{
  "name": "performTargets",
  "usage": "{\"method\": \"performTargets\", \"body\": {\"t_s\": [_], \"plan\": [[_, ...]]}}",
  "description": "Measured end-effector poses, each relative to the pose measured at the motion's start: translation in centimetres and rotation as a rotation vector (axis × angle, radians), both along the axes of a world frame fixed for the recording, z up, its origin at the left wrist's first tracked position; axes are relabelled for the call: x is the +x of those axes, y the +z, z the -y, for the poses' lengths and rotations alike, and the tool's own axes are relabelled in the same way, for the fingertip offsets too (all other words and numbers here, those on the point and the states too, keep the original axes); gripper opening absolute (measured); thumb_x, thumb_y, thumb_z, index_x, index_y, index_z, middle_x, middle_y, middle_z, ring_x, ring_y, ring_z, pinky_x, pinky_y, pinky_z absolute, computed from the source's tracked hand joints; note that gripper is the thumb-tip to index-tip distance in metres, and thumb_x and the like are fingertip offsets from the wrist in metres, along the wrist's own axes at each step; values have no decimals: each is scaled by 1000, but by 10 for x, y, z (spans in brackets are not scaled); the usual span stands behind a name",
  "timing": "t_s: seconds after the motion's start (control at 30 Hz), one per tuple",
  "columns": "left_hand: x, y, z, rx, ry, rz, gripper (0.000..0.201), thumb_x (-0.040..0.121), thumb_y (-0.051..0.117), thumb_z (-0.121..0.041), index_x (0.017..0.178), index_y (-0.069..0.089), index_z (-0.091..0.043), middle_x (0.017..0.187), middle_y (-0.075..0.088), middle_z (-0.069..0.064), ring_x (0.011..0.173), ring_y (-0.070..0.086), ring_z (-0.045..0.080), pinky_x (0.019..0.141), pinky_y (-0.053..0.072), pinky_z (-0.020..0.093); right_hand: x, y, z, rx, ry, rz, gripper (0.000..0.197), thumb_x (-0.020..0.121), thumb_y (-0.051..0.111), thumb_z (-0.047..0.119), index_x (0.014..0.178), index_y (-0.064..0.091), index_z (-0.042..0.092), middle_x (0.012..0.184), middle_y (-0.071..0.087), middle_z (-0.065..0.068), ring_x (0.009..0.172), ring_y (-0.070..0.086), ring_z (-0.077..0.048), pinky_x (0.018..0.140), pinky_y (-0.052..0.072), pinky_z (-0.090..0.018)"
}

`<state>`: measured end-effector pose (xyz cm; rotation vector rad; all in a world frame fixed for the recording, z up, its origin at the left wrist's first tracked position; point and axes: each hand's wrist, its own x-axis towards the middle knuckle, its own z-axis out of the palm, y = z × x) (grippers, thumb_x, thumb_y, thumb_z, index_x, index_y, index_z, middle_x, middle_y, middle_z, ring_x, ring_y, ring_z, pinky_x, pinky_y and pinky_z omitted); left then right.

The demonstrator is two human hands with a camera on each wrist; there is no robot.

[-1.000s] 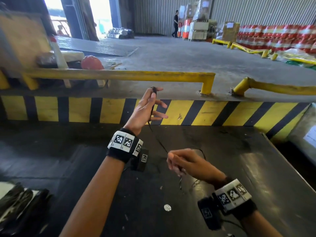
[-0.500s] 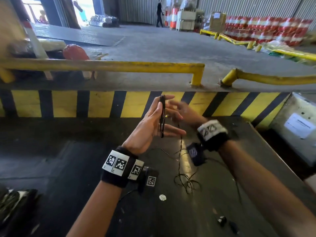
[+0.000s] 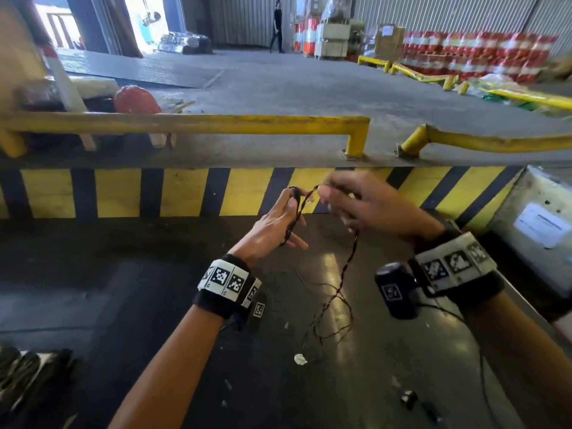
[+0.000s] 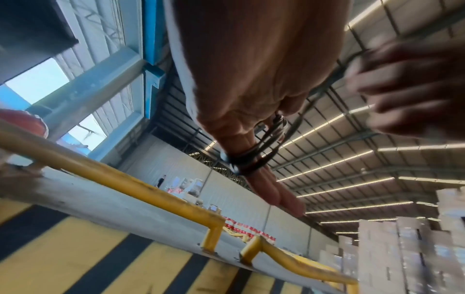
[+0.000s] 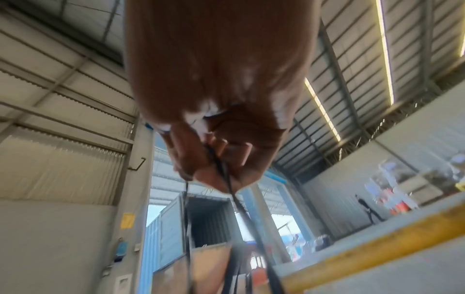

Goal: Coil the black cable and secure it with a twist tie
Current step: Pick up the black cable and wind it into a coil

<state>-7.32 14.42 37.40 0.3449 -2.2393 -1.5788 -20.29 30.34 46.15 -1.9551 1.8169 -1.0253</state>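
The thin black cable (image 3: 346, 267) is wound in a few loops around the straight fingers of my left hand (image 3: 278, 224), held up above the dark table. The left wrist view shows those loops of cable (image 4: 254, 159) wrapped round the fingers of the left hand (image 4: 251, 79). My right hand (image 3: 365, 205) is just right of it, blurred, and pinches the cable near the top loop. In the right wrist view the right hand (image 5: 226, 139) has its fingertips closed on the cable (image 5: 234, 199). The loose rest trails down into a tangle on the table. I see no twist tie.
The dark metal table (image 3: 123, 305) ends at a yellow-and-black striped kerb (image 3: 185, 193) with a yellow rail (image 3: 216, 123) behind. A grey box (image 3: 538, 224) stands at the right. A small white disc (image 3: 299, 359), small black pieces (image 3: 408, 399) and a black-white bundle (image 3: 24, 376) lie on the table.
My right hand came up from low over the table to beside the left hand's fingertips, carrying the cable round them. More loops now sit on the left fingers.
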Motion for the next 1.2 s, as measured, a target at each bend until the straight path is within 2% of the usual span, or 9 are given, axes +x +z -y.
{"method": "performTargets", "body": {"t_s": [0.1, 0.2, 0.37, 0.43, 0.5, 0.63, 0.8, 0.97, 1.2], "plan": [[6, 2, -27, 138, -106, -79, 36, 111, 17, -35, 141, 36, -29, 112, 62, 23, 70, 76, 30, 88, 58, 52, -32, 34, 30, -58, -101, -62, 32, 109, 43, 24, 95, 59, 0, 58, 46, 14, 44, 41, -5, 46, 43, -28], [11, 13, -39, 227, -189, -181, 38, 111, 17, -36, 143, 36, -27, 111, 61, 21, 75, 75, 35, 88, 55, 62, -54, 23, 63, -27, -115, -34, 35, 108, 44, 29, 97, 55, -2, 65, 44, 6, 43, 39, -10, 43, 39, -27], [15, 27, -34, 355, -222, -331, 39, 110, 19, -37, 145, 34, -25, 108, 57, 23, 76, 73, 38, 79, 59, 48, -38, -52, 76, -4, -5, 359, 17, 107, 40, 22, 108, 55, 15, 71, 48, -9, 53, 47, -7, 45, 40, -16], [18, 34, -22, 297, -157, -371, 39, 111, 18, -35, 145, 35, -26, 111, 57, 22, 85, 67, 43, 77, 58, 46, -18, -87, 70, 56, 49, 642, 18, 109, 38, 20, 114, 53, 9, 61, 50, 4, 47, 45, -1, 44, 39, -12], [21, 41, -7, 256, -114, -375, 41, 112, 16, -36, 148, 33, -27, 115, 59, 20, 90, 68, 45, 81, 58, 50, 7, -117, 63, 109, 80, 769, 31, 105, 47, 37, 105, 53, 6, 58, 45, 11, 43, 40, -3, 40, 39, -16], [19, 47, 23, 219, -7, -366, 42, 111, 16, -38, 149, 30, -26, 113, 61, 18, 87, 77, 38, 79, 62, 40, 51, -135, 37, 80, 89, 732, 30, 108, 36, 31, 92, 51, 10, 61, 44, 5, 45, 36, -13, 42, 45, -24], [13, 34, 54, 49, 105, -196, 39, 111, 20, -37, 144, 36, -24, 103, 53, 21, 74, 76, 33, 66, 62, 30, 62, -89, 7, -22, 56, 427, 29, 107, 40, 29, 88, 55, 13, 69, 49, -7, 52, 47, -25, 47, 50, -23], [20, 12, 36, -40, 29, -99, 28, 108, 25, -45, 125, 47, -50, 99, 55, 17, 71, 77, 38, 74, 59, 46, 39, -1, 0, -154, 0, 145, 27, 108, 40, 26, 98, 59, 10, 67, 45, 3, 53, 45, -10, 48, 48, -25], [38, 32, -32, 97, -184, -279, 40, 109, 21, -39, 142, 39, -26, 102, 56, 16, 70, 74, 34, 70, 58, 34, 0, 38, 56, -160, -63, 49, 30, 110, 37, 30, 92, 53, 13, 64, 34, 6, 48, 32, -19, 43, 27, -24]]}}
